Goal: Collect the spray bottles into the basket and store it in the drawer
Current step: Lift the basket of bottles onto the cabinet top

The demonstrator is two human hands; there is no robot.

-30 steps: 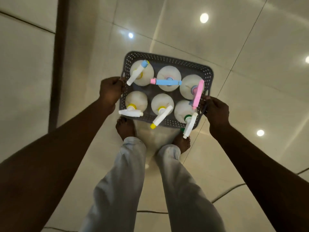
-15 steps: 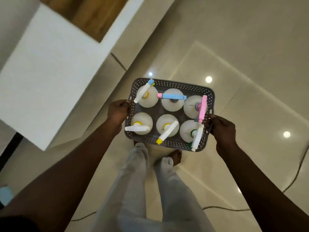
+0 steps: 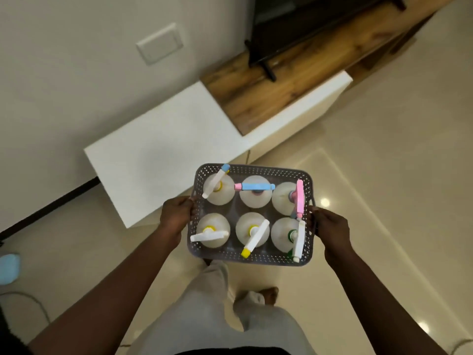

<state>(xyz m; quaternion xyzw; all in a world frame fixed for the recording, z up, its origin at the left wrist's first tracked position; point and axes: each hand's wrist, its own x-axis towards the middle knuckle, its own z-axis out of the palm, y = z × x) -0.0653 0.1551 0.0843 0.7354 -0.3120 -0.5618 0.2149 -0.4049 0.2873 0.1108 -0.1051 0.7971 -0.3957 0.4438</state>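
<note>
The basket [image 3: 252, 260] hides the left hand's [image 3: 176, 216] fingertips and the right hand's [image 3: 331, 228] too; the drawer on the cabinet [image 3: 163, 149] beyond the basket cannot be made out; the blue object [image 3: 9, 267] left of the basket is cropped.

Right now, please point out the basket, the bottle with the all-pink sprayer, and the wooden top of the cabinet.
basket [image 3: 250, 260], head view, near perforated wall.
bottle with the all-pink sprayer [image 3: 282, 198], head view, white shoulder.
wooden top [image 3: 276, 93], head view, bare wood surface.
</note>
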